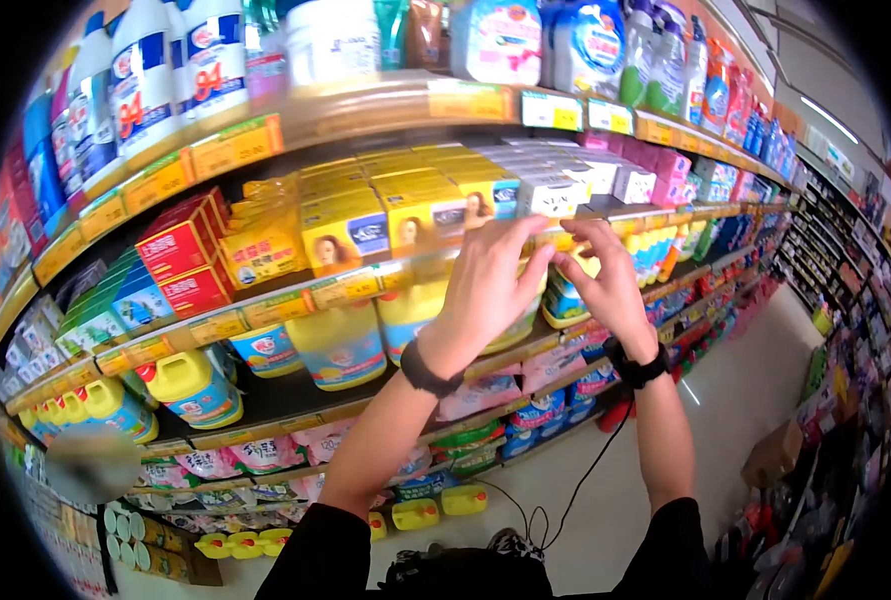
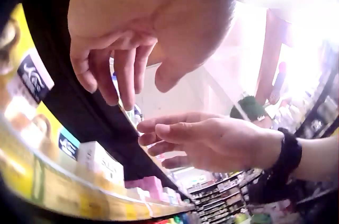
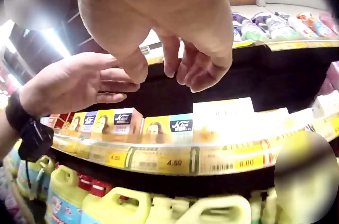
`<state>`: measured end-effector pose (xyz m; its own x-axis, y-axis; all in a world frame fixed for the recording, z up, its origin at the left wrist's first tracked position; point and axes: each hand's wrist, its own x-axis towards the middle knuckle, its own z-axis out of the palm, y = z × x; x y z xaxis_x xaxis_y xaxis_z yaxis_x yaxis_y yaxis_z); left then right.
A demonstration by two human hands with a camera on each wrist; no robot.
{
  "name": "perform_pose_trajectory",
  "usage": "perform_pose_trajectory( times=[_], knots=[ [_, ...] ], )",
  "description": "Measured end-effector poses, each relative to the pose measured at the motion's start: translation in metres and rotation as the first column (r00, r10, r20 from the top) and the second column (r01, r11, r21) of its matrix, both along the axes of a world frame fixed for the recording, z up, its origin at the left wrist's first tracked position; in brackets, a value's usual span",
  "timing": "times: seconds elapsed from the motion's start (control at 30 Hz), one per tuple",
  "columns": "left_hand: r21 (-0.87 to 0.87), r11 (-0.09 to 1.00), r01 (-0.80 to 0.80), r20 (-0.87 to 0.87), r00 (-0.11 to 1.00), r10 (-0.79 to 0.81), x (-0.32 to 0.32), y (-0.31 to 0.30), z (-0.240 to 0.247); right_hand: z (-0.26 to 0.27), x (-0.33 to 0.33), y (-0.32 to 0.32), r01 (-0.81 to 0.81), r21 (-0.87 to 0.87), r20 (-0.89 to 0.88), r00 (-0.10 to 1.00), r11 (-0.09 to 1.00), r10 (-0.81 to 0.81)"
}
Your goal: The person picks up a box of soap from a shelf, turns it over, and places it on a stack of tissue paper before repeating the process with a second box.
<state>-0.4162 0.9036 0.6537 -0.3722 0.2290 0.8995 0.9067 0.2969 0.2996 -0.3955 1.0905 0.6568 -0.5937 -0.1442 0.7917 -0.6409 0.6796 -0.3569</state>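
Observation:
My left hand (image 1: 485, 295) hovers before the middle shelf with fingers relaxed and nothing in them. To its right, my right hand (image 1: 610, 290) is held up the same way, fingers loosely bent, the two sets of fingertips close together. Behind them stand yellow boxes (image 1: 340, 230) printed with a portrait, in rows on the shelf, and white boxes (image 1: 548, 192) beside these. In the right wrist view, the white box (image 3: 222, 113) sits below my right fingers, apart from them. Both wrists wear a black band (image 1: 427, 370).
Yellow jugs (image 1: 335, 345) line the shelf below, partly behind the hands. Red boxes (image 1: 185, 250) and a yellow packet (image 1: 262, 230) stand at the left. White bottles (image 1: 140, 70) fill the upper shelf. A dark cable (image 1: 595, 460) hangs from the right wrist toward the floor.

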Motion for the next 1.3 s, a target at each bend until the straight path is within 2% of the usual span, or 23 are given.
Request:
perform_pose_trajectory(
  times=[0.07, 0.13, 0.2, 0.23, 0.3, 0.33, 0.37, 0.5, 0.63, 0.73, 0.77, 0.87, 1.0, 1.1, 1.2, 1.3],
  knots=[
    [-0.123, 0.966, -0.226, -0.073, 0.973, 0.219, -0.015, -0.007, 0.017, 0.016, -0.023, -0.006, -0.014, 0.078, -0.131, 0.991, 0.997, 0.025],
    [-0.209, 0.861, -0.463, -0.174, 0.884, 0.433, -0.024, -0.008, 0.015, 0.027, -0.044, -0.012, -0.025, 0.147, -0.18, 0.982, 0.989, 0.052],
    [-0.238, 0.678, -0.695, -0.314, 0.716, 0.623, -0.044, -0.005, 0.009, 0.029, -0.068, -0.012, -0.031, 0.193, -0.236, 0.969, 0.981, 0.077],
    [-0.318, 0.529, -0.787, -0.329, 0.615, 0.716, -0.061, 0.0, 0.001, 0.03, -0.077, -0.013, -0.035, 0.214, -0.227, 0.97, 0.976, 0.084],
    [-0.309, 0.498, -0.81, -0.325, 0.582, 0.745, -0.063, 0.005, 0.0, 0.028, -0.093, -0.015, -0.046, 0.261, -0.208, 0.973, 0.964, 0.102],
    [-0.304, 0.485, -0.82, -0.324, 0.568, 0.757, -0.063, 0.006, 0.001, 0.026, -0.097, -0.014, -0.039, 0.299, -0.142, 0.986, 0.954, 0.084],
    [-0.346, 0.497, -0.796, -0.285, 0.594, 0.753, -0.063, 0.005, 0.001, 0.022, -0.1, -0.016, -0.007, 0.314, -0.174, 0.983, 0.949, 0.064],
    [-0.288, 0.583, -0.76, -0.236, 0.646, 0.726, -0.054, 0.006, 0.005, 0.02, -0.106, -0.018, 0.068, 0.347, -0.183, 0.983, 0.936, -0.003],
    [-0.279, 0.504, -0.818, -0.266, 0.57, 0.778, -0.057, 0.008, 0.008, 0.016, -0.118, -0.018, 0.135, 0.382, -0.225, 0.973, 0.914, -0.049],
    [-0.295, 0.573, -0.765, -0.177, 0.633, 0.754, -0.058, 0.009, 0.012, 0.012, -0.119, -0.016, 0.188, 0.389, -0.311, 0.948, 0.902, -0.063],
    [-0.338, 0.56, -0.757, -0.13, 0.626, 0.769, -0.057, 0.01, 0.015, 0.014, -0.117, -0.015, 0.167, 0.379, -0.281, 0.958, 0.91, -0.059],
    [-0.209, 0.564, -0.799, -0.199, 0.6, 0.775, -0.06, 0.013, 0.01, 0.024, -0.118, -0.015, 0.129, 0.387, -0.199, 0.979, 0.913, -0.054],
    [-0.217, 0.48, -0.85, -0.264, 0.525, 0.809, -0.059, 0.017, 0.01, 0.022, -0.124, -0.016, 0.103, 0.349, -0.174, 0.984, 0.931, -0.043],
    [-0.201, 0.582, -0.788, -0.157, 0.613, 0.775, -0.054, 0.016, 0.013, 0.02, -0.122, -0.014, 0.017, 0.251, -0.186, 0.982, 0.968, 0.031],
    [-0.184, 0.629, -0.755, -0.174, 0.655, 0.735, -0.053, 0.013, 0.012, 0.014, -0.126, -0.012, -0.097, 0.185, -0.157, 0.979, 0.978, 0.127],
    [-0.053, 0.77, -0.636, -0.158, 0.767, 0.622, -0.057, 0.007, 0.008, 0.013, -0.121, -0.011, -0.21, -0.018, -0.159, 0.966, 0.977, 0.205]
  ],
)
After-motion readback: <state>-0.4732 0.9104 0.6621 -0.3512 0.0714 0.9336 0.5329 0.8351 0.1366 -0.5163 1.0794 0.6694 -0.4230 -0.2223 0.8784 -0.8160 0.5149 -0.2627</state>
